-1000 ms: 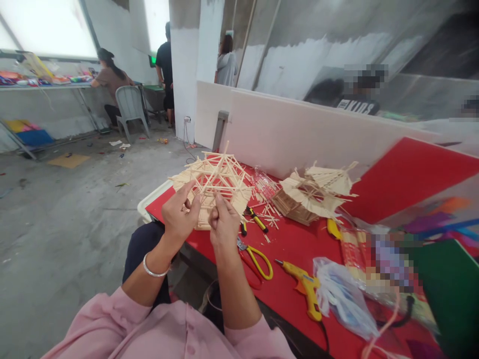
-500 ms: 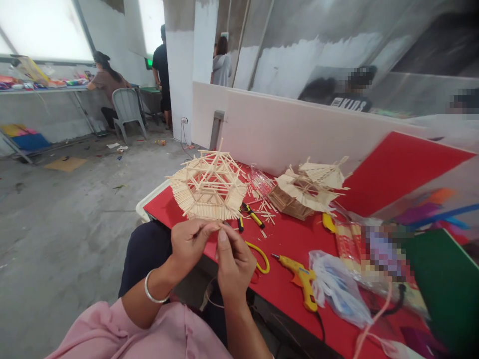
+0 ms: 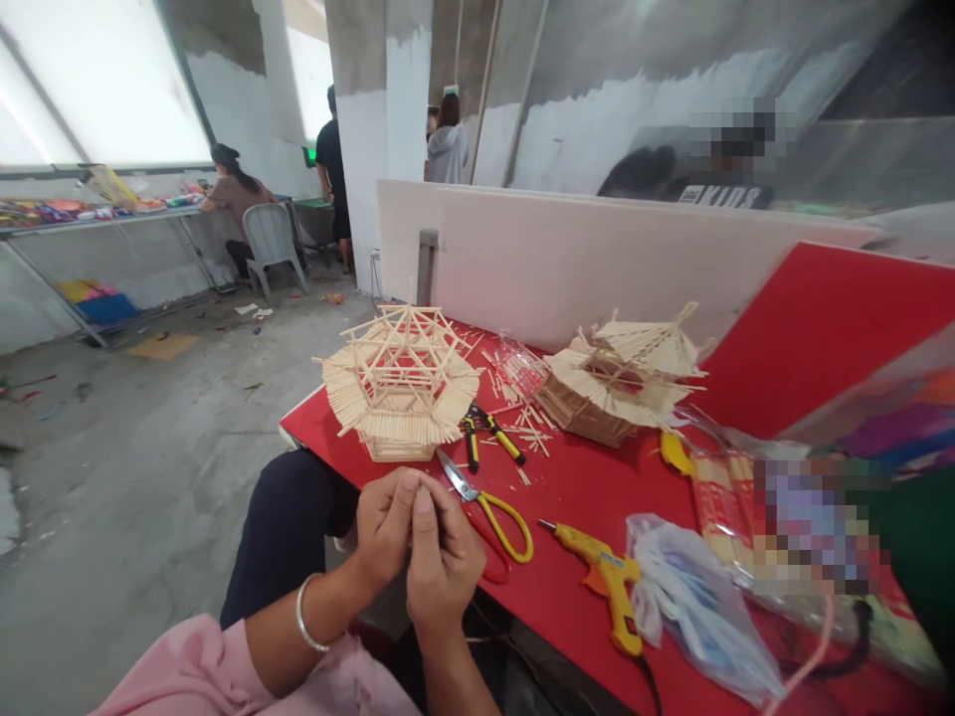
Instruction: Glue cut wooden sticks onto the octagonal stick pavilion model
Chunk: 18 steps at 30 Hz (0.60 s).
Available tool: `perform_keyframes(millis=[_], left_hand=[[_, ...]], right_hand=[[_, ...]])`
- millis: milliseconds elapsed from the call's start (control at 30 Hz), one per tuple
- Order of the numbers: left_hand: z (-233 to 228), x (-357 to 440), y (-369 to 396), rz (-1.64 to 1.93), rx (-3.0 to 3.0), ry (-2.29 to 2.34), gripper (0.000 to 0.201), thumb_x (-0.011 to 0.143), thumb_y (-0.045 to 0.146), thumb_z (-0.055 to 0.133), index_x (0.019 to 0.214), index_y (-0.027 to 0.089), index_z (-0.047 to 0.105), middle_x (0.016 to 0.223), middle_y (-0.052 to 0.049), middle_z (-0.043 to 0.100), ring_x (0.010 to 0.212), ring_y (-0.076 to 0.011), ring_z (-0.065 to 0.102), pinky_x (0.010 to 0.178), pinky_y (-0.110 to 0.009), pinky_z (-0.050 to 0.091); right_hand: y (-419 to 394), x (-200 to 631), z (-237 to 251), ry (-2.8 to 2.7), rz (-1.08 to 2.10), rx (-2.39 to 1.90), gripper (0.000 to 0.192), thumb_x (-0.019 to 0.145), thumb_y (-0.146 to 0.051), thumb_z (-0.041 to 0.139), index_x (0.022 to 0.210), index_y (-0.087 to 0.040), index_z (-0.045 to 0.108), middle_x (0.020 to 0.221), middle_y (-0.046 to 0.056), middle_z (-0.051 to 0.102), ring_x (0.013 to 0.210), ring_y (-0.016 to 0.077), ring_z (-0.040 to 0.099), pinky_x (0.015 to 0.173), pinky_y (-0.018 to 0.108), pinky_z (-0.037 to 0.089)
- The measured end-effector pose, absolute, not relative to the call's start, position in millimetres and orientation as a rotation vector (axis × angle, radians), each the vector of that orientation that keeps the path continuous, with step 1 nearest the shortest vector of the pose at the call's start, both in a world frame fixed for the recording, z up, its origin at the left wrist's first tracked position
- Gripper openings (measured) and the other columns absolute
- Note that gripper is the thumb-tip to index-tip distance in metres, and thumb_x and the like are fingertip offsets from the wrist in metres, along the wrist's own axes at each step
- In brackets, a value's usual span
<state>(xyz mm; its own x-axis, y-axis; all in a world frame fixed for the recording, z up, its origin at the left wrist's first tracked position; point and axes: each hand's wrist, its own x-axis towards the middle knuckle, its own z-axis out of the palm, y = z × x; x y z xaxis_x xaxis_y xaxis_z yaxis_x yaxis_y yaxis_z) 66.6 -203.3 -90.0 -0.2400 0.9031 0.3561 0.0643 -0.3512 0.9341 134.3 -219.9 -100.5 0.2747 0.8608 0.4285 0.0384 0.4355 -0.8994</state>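
Observation:
My left hand and my right hand meet in front of the red table's near edge, thumbs side by side and fingers curled. Whatever they pinch is too small or too hidden to name. Just beyond them stands a pavilion-like model of thin wooden sticks, its roof frame partly uncovered. Scissors with one yellow and one red handle lie right of my hands, blades pointing toward the model. Yellow-and-black pliers rest behind the scissors. A yellow glue gun lies farther right.
A second stick model stands tilted at the back, near loose sticks. A plastic bag and stick packets cover the right side. A white board rises behind the table. Other people are in the background.
My joined hands have come down and back from the model, so its base and the scissors' blades now show. The camera view has tilted up a little.

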Motion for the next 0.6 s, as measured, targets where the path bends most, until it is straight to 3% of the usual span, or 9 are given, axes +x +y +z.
perform_keyframes(millis=[200,333,433,500,600], left_hand=[[-98.8,83.5,-198.7,1.607,1.362,1.194,0.046,0.097,0.046,0.049,0.062,0.017,0.055,0.056,0.001,0.05,0.052,-0.01,0.044,0.049,-0.022,0.037],[-93.7,89.2,-191.8,1.662,1.497,1.174,0.039,0.1,0.038,0.046,0.074,0.017,0.067,0.073,-0.003,0.064,0.07,-0.0135,0.058,0.067,-0.025,0.049],[-91.7,89.6,-185.0,1.736,1.508,1.206,0.034,0.096,0.037,0.053,0.076,0.017,0.072,0.088,-0.007,0.069,0.084,-0.0159,0.064,0.077,-0.026,0.052],[-91.5,89.2,-179.4,1.764,1.372,1.226,0.028,0.092,0.039,0.061,0.079,0.017,0.073,0.083,-0.005,0.068,0.074,-0.0132,0.063,0.066,-0.023,0.051],[-86.8,90.5,-168.4,1.75,1.06,1.169,0.027,0.086,0.042,0.07,0.085,0.016,0.074,0.059,0.002,0.059,0.046,-0.0058,0.048,0.044,-0.017,0.039]], right_hand=[[-215.7,151.4,-109.0,-1.13,0.727,-0.988,0.025,0.093,-0.029,0.058,0.109,-0.025,0.075,0.104,0.007,0.077,0.094,0.02,0.073,0.083,0.031,0.059],[-210.3,159.1,-109.1,-1.124,0.76,-0.966,0.025,0.093,-0.028,0.057,0.11,-0.025,0.075,0.108,0.007,0.076,0.099,0.0202,0.072,0.086,0.032,0.059],[-204.2,164.2,-110.2,-1.151,0.745,-0.942,0.024,0.093,-0.027,0.057,0.109,-0.025,0.075,0.108,0.006,0.076,0.1,0.0193,0.072,0.086,0.031,0.058],[-200.4,167.9,-111.7,-1.179,0.733,-0.934,0.024,0.093,-0.025,0.057,0.109,-0.026,0.075,0.108,0.005,0.076,0.1,0.0184,0.072,0.086,0.03,0.058],[-195.0,173.5,-111.2,-1.189,0.712,-0.933,0.023,0.093,-0.024,0.057,0.108,-0.025,0.075,0.105,0.005,0.077,0.096,0.0173,0.072,0.084,0.029,0.057]])
